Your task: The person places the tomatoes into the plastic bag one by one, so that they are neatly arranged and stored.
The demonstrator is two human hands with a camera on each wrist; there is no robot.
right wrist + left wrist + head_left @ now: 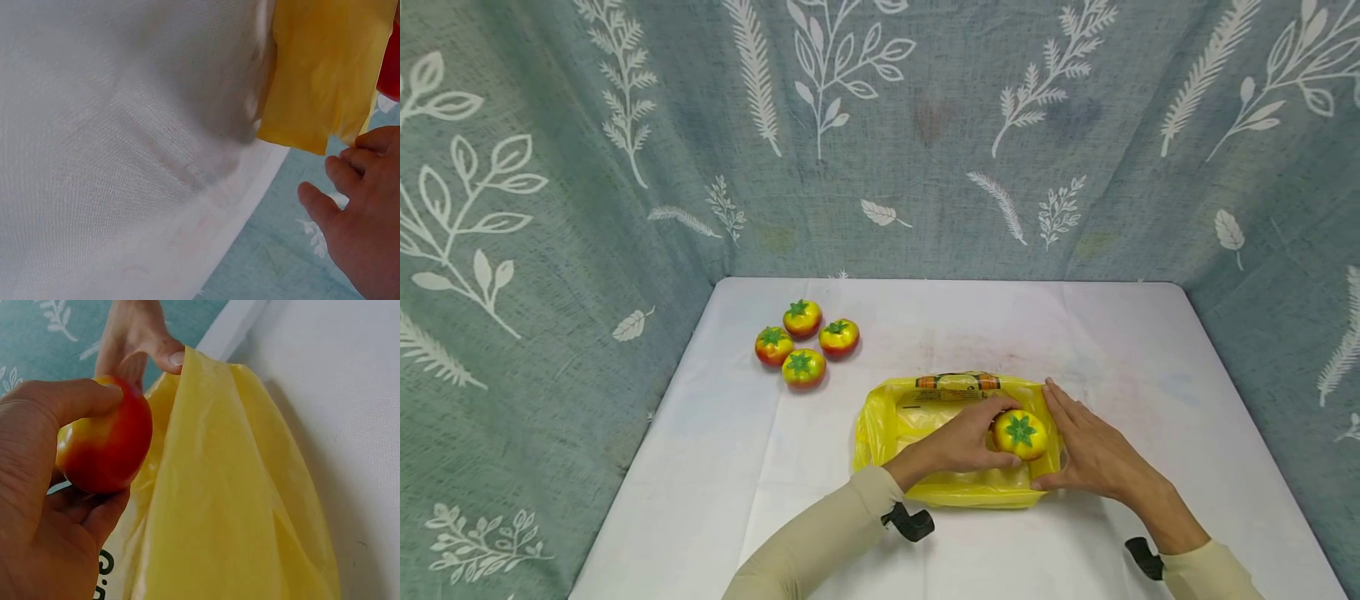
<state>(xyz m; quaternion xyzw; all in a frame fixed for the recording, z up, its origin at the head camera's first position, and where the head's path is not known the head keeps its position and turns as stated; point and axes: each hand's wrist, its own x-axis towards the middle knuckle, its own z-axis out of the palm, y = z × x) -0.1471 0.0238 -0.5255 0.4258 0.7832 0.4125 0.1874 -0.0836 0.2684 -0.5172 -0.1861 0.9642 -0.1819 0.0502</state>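
Observation:
A yellow plastic bag stands on the white table with its wide mouth facing up. My left hand grips a yellow-red tomato with a green star-shaped top, over the right part of the bag's mouth. In the left wrist view the thumb lies across the tomato, fingers beneath it. My right hand is at the bag's right end, thumb at the near corner and straight fingertips at the far corner. The right wrist view has its fingertips right at the rim of the bag.
Several similar tomatoes sit in a cluster on the table, left of the bag and farther back. A grey-green curtain with white leaf prints hangs behind the table and along both sides.

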